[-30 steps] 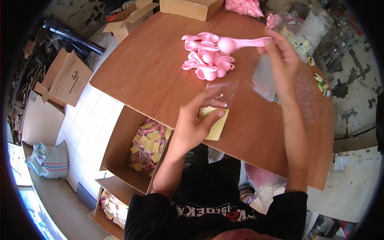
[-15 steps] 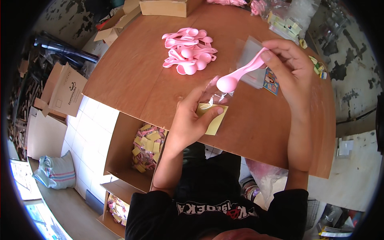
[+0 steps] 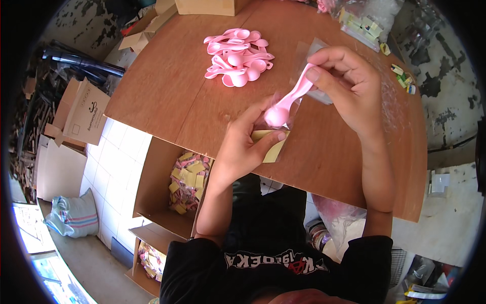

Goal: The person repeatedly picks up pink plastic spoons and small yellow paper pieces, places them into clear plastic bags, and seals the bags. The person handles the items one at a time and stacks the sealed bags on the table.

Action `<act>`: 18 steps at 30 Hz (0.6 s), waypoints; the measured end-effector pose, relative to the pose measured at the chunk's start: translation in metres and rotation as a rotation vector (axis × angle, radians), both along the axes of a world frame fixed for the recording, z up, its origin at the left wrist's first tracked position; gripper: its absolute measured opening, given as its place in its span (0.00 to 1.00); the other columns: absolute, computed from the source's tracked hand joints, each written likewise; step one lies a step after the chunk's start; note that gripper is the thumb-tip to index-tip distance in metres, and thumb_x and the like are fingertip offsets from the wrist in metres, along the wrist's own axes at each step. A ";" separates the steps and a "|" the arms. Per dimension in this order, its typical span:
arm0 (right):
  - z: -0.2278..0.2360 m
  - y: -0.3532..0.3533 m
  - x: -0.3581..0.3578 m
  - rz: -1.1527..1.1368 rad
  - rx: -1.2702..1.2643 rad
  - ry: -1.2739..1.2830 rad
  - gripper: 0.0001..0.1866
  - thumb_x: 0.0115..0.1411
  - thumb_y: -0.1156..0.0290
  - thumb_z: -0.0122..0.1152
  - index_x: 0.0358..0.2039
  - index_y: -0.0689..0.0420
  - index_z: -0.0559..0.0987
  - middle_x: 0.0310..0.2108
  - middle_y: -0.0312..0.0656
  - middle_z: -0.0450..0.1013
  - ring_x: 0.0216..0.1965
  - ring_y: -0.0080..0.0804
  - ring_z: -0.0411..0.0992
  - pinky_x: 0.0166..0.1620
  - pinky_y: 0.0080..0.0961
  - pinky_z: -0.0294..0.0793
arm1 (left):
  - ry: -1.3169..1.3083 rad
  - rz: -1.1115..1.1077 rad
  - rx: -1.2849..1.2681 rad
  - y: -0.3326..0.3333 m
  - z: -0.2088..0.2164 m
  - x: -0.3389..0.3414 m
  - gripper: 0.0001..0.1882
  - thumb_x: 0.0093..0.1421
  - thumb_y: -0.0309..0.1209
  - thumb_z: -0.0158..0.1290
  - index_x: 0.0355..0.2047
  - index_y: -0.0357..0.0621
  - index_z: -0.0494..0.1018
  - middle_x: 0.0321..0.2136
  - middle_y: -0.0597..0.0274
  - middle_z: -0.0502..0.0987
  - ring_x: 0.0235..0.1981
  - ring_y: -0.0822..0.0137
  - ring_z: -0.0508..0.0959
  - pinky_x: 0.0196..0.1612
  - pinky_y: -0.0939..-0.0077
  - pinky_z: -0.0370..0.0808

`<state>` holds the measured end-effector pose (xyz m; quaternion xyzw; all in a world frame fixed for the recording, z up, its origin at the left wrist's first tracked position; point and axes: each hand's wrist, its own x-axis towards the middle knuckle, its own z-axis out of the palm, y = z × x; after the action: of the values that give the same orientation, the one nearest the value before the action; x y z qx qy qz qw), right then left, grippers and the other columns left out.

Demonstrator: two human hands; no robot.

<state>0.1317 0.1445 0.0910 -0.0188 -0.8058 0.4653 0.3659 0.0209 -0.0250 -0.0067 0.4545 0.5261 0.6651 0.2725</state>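
Observation:
My left hand (image 3: 242,139) is closed on a clear plastic bag (image 3: 298,105) with a pale yellow card (image 3: 276,150) at its lower part. Between thumb and fingertips, my right hand (image 3: 349,83) pinches the handle end of a pink spoon (image 3: 291,100). The spoon slants down to the left, its bowl at the bag's mouth beside my left fingers. How deep the bowl sits in the bag I cannot tell. A pile of similar pink spoons (image 3: 238,58) lies farther off on the wooden table (image 3: 167,101).
Flat clear bags (image 3: 320,45) lie behind my right hand. Below the table's left edge, an open cardboard box (image 3: 152,182) holds packed pink and yellow pieces. Another cardboard box (image 3: 207,6) stands at the far edge. Small yellow and white scraps (image 3: 403,78) lie at the right.
The spoon in my right hand has moved left and down, its bowl now at the bag's mouth. My left hand keeps its hold on the bag and card.

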 end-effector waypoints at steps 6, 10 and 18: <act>-0.010 -0.004 -0.005 -0.025 0.091 0.035 0.07 0.60 0.80 0.66 0.39 0.65 0.80 0.33 0.40 0.82 0.35 0.20 0.79 0.39 0.17 0.78 | 0.048 -0.053 0.005 -0.001 -0.002 -0.001 0.34 0.62 0.22 0.60 0.66 0.32 0.59 0.50 0.55 0.77 0.51 0.69 0.78 0.54 0.71 0.75; -0.012 -0.014 -0.008 -0.051 0.183 0.050 0.06 0.59 0.80 0.67 0.37 0.63 0.81 0.32 0.40 0.82 0.34 0.21 0.80 0.38 0.18 0.78 | 0.039 -0.091 0.070 -0.001 0.003 -0.004 0.29 0.69 0.29 0.54 0.66 0.32 0.59 0.48 0.53 0.78 0.49 0.65 0.80 0.53 0.72 0.75; -0.015 -0.018 -0.010 -0.020 0.362 0.033 0.06 0.55 0.79 0.69 0.34 0.61 0.81 0.35 0.41 0.79 0.37 0.32 0.79 0.42 0.27 0.77 | -0.178 -0.039 0.057 -0.001 0.005 0.000 0.23 0.75 0.36 0.44 0.61 0.30 0.66 0.44 0.56 0.79 0.44 0.70 0.80 0.46 0.75 0.77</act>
<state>0.1215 0.1269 0.0762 0.0470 -0.8699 0.3093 0.3813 0.0206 -0.0261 -0.0013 0.4114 0.4717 0.7122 0.3180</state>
